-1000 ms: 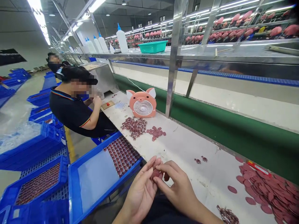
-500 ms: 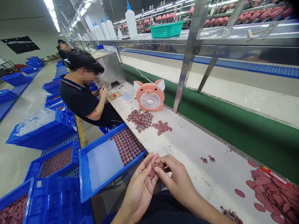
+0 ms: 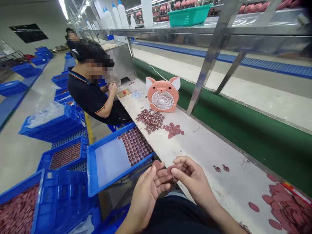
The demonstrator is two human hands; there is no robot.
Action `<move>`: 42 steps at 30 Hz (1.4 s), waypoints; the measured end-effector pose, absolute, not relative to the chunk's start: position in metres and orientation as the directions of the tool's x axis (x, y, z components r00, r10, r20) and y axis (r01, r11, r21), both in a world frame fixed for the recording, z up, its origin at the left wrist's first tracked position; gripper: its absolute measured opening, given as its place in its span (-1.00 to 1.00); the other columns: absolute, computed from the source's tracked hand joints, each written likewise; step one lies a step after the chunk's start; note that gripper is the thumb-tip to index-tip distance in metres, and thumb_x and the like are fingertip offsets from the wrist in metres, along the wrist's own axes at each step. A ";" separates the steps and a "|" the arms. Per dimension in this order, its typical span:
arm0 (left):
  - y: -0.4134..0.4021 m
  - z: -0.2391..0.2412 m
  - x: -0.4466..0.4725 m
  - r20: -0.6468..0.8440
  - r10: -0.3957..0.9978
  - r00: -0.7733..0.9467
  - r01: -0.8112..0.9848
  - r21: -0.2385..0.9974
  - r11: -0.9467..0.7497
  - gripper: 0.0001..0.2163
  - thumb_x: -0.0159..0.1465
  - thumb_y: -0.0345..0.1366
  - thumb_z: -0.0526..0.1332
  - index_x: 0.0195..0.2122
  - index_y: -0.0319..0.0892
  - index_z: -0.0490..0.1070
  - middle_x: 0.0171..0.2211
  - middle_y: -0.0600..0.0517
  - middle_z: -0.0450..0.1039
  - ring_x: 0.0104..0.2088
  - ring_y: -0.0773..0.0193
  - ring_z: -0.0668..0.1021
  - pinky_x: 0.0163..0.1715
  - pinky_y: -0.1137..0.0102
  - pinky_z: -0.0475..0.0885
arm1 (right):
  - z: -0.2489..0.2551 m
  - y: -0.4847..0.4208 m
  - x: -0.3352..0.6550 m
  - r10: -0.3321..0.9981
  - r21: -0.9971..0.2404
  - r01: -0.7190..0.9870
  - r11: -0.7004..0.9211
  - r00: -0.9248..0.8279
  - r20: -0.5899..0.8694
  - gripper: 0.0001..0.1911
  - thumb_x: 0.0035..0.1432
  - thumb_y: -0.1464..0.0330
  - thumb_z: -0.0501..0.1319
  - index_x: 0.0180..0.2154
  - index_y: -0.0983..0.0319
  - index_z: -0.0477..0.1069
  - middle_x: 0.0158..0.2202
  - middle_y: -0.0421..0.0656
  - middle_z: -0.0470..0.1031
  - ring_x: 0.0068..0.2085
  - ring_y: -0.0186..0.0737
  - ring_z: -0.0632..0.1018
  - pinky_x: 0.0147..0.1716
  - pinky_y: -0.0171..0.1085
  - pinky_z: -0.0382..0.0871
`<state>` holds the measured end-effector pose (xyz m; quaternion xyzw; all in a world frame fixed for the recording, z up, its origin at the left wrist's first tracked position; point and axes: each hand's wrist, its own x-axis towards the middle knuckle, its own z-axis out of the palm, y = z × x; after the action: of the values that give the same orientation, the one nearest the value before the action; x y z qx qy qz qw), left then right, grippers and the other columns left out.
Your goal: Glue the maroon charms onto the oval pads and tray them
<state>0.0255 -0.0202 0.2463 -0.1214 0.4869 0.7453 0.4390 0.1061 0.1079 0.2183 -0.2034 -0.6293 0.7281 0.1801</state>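
My left hand [image 3: 148, 188] is palm up, its thumb pinching a dull red oval disc [image 3: 156, 164] against the index finger. Beside it, my right hand [image 3: 192, 177] grips a second dull red disc [image 3: 171, 168] between thumb and fingers. The fingertips of both hands nearly meet over the table's front edge. Past them lie a small group of loose discs [image 3: 173, 130] and a heap of small brown-red shiny pieces [image 3: 149, 120]. Two more such pieces [image 3: 221, 168] lie to the right of my right hand.
A blue tray [image 3: 91, 169] with rows of brown-red pieces stands left of my hands. At the right lies a large disc pile [image 3: 290, 204]. A pig-shaped fan [image 3: 162, 96] faces the table. One person [image 3: 87, 94] sits further along; a metal post [image 3: 207, 71] rises behind.
My hands have drawn slightly apart. The discs, earlier close together between my fingers, now show separately, one in each hand. The whole view has shifted a little.
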 end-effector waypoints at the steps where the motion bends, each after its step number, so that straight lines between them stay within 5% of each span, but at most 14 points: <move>1: -0.021 0.246 0.026 -0.597 0.537 -0.597 -0.751 0.651 -0.111 -0.79 0.32 -0.21 0.22 -0.19 -0.26 0.48 -0.44 -0.02 0.56 -0.41 0.28 0.60 -0.46 0.45 0.49 | 0.219 0.110 0.107 0.532 -0.989 -0.013 -0.150 -0.844 -0.070 -0.74 0.17 0.17 0.31 -0.23 0.21 0.47 -0.39 -0.16 0.55 -0.44 -0.29 0.53 -0.44 -0.30 0.50; 8: -0.025 0.244 0.029 -0.509 0.502 -0.700 -0.577 0.817 0.024 -0.63 0.28 -0.01 0.20 -0.39 -0.25 0.51 -0.65 0.08 0.39 -0.62 0.36 0.44 -0.55 0.44 0.39 | 0.224 0.117 0.107 0.540 -0.985 -0.012 -0.173 -0.838 -0.084 -0.73 0.27 0.18 0.23 -0.13 0.17 0.59 -0.37 -0.14 0.59 -0.44 -0.27 0.56 -0.43 -0.27 0.55; 14: -0.026 0.249 0.025 -0.432 0.445 -0.784 -0.384 0.902 0.199 -0.65 0.24 -0.04 0.26 -0.19 -0.23 0.62 -0.29 -0.12 0.63 -0.36 0.20 0.58 -0.39 0.39 0.51 | 0.227 0.116 0.104 0.546 -0.991 -0.003 -0.133 -0.835 -0.071 -0.69 0.23 0.19 0.27 -0.05 0.16 0.57 -0.36 -0.16 0.61 -0.42 -0.24 0.59 -0.37 -0.24 0.58; 18: -0.021 0.252 0.022 -0.392 0.518 -0.760 -0.298 0.919 0.258 -0.71 0.23 -0.10 0.28 -0.17 -0.19 0.63 -0.26 -0.10 0.64 -0.36 0.20 0.58 -0.38 0.39 0.53 | 0.229 0.115 0.106 0.567 -0.994 -0.003 -0.106 -0.822 -0.058 -0.67 0.22 0.24 0.29 0.01 0.14 0.52 -0.41 -0.21 0.60 -0.41 -0.25 0.60 -0.35 -0.27 0.56; 23: -0.017 0.251 0.020 -0.360 0.495 -0.791 -0.256 0.929 0.267 -0.77 0.21 -0.14 0.32 -0.27 -0.19 0.64 -0.57 0.03 0.54 -0.53 0.31 0.52 -0.48 0.47 0.48 | 0.232 0.116 0.110 0.513 -0.986 -0.004 -0.170 -0.854 -0.085 -0.71 0.29 0.20 0.22 -0.04 0.17 0.55 -0.41 -0.17 0.60 -0.41 -0.25 0.60 -0.38 -0.28 0.57; 29: -0.013 0.254 0.019 -0.366 0.482 -0.796 -0.258 0.925 0.277 -0.81 0.18 -0.19 0.34 -0.31 -0.21 0.64 -0.55 0.00 0.56 -0.56 0.30 0.52 -0.52 0.47 0.48 | 0.235 0.117 0.109 0.496 -0.972 -0.012 -0.236 -0.861 -0.110 -0.65 0.31 0.12 0.18 -0.09 0.21 0.57 -0.38 -0.13 0.61 -0.40 -0.25 0.60 -0.37 -0.27 0.57; 32: -0.012 0.255 0.018 -0.386 0.486 -0.784 -0.268 0.917 0.296 -0.78 0.18 -0.16 0.34 -0.28 -0.20 0.64 -0.56 0.00 0.55 -0.55 0.28 0.54 -0.51 0.45 0.49 | 0.233 0.115 0.106 0.472 -0.964 0.009 -0.265 -0.871 -0.138 -0.63 0.18 0.10 0.31 -0.10 0.22 0.55 -0.40 -0.14 0.61 -0.43 -0.21 0.61 -0.43 -0.26 0.57; 42: -0.020 0.256 0.018 -0.383 0.594 -0.708 -0.174 0.909 0.379 -0.61 0.37 -0.06 0.07 -0.49 -0.18 0.45 -0.55 0.02 0.48 -0.50 0.26 0.53 -0.42 0.40 0.45 | 0.226 0.120 0.102 0.410 -0.957 0.097 -0.274 -0.888 -0.207 -0.68 0.17 0.18 0.33 -0.08 0.19 0.54 -0.46 -0.23 0.50 -0.49 -0.37 0.49 -0.47 -0.36 0.50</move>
<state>0.0176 -0.0197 0.2561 0.1400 0.7501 0.5395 0.3558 0.1018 0.1202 0.2257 -0.2132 -0.5937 0.7692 0.1016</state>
